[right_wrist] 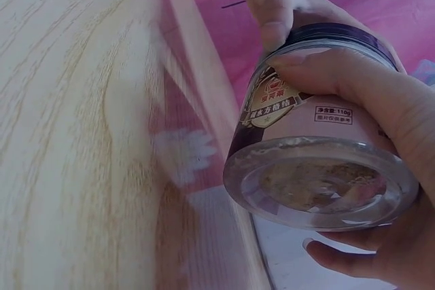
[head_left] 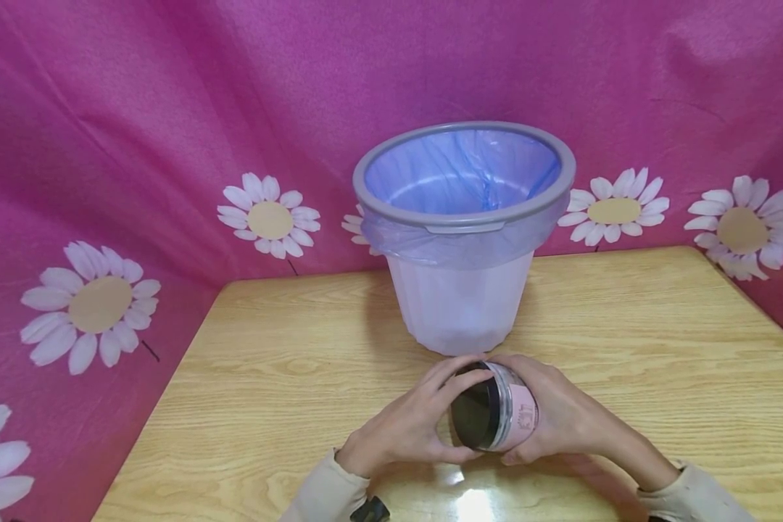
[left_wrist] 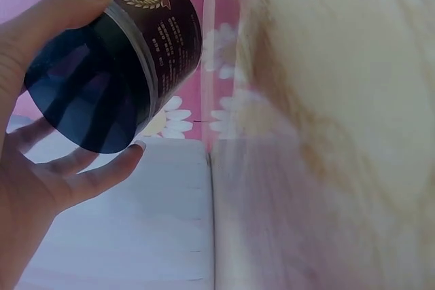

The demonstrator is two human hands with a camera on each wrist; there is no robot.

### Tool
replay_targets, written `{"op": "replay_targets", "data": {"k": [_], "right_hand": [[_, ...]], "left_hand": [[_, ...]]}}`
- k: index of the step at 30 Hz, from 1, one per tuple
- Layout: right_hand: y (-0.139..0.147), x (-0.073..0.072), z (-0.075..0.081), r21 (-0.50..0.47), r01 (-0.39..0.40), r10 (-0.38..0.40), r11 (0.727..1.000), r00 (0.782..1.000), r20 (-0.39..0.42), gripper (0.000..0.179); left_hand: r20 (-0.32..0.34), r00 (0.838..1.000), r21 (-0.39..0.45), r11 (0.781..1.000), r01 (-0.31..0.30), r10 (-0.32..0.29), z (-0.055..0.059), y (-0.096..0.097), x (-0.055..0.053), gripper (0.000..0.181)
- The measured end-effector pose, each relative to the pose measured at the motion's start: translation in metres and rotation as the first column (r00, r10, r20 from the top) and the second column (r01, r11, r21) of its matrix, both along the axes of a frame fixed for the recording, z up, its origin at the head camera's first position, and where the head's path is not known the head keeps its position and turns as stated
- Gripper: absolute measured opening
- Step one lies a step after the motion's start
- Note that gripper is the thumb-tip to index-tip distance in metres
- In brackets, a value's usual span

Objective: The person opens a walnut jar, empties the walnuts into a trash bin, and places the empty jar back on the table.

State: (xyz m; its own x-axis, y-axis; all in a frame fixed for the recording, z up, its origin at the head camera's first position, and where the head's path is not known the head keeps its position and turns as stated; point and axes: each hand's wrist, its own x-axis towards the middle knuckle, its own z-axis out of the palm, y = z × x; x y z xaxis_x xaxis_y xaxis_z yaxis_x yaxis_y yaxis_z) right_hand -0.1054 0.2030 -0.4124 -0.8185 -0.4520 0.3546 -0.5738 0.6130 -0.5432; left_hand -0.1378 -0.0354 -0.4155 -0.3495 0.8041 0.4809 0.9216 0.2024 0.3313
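Note:
A clear jar (head_left: 520, 419) with a pink and brown label lies tipped between both hands, low over the table's front part. Its black lid (head_left: 475, 415) faces left. My left hand (head_left: 412, 419) grips the lid, thumb at one side and fingers at the other. Around the jar's body curls my right hand (head_left: 564, 415). In the right wrist view, pale brownish contents (right_wrist: 319, 185) show through the jar's clear bottom. Dark label print (left_wrist: 173, 39) appears beyond the lid in the left wrist view.
Behind the hands stands a white bin (head_left: 463, 297) with a grey rim (head_left: 463, 217) and a bluish plastic liner (head_left: 431, 181). The wooden table (head_left: 287, 377) meets a pink flowered cloth (head_left: 170, 109) at the back and left.

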Motion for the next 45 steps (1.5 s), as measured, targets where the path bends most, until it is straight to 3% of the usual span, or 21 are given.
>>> {"op": "replay_targets", "data": {"k": [11,18,23,31,39,41,45], "right_hand": [[-0.0001,-0.0008,-0.0007,-0.008,-0.023,0.023,1.0,0.999,-0.025,0.113],[-0.0005,-0.001,-0.0018,-0.011,-0.027,0.027,1.0,0.999,-0.029,0.114],[-0.0007,-0.0009,-0.0021,-0.011,-0.027,0.026,1.0,0.999,-0.031,0.114],[-0.0002,-0.0005,-0.0014,-0.017,-0.031,0.03,0.999,0.999,-0.028,0.113],[-0.0001,-0.0005,-0.0013,-0.014,-0.034,0.033,0.999,0.998,-0.045,0.112],[-0.0002,-0.0004,-0.0013,-0.011,-0.03,0.03,0.999,0.999,-0.042,0.112],[-0.0003,0.0002,-0.0013,-0.001,-0.018,0.018,1.0,1.0,-0.02,0.113]], "left_hand": [[0.1,0.994,-0.049,0.998,-0.028,0.032,-0.0002,0.0,0.0033,0.102],[0.028,1.0,-0.038,0.999,-0.011,0.012,-0.0018,-0.0004,0.0011,0.097],[0.02,1.0,-0.02,1.0,-0.013,0.014,-0.0019,-0.0006,0.0011,0.096],[0.05,0.998,-0.009,0.999,-0.031,0.031,-0.0001,0.0004,0.002,0.098],[0.132,0.99,-0.051,0.998,-0.047,0.054,0.0013,-0.0017,0.0043,0.104],[0.106,0.993,-0.058,0.998,-0.04,0.046,0.0011,-0.0016,0.0037,0.105],[-0.009,0.999,-0.081,0.996,-0.036,0.036,0.0002,-0.0004,0.0008,0.104]]}}
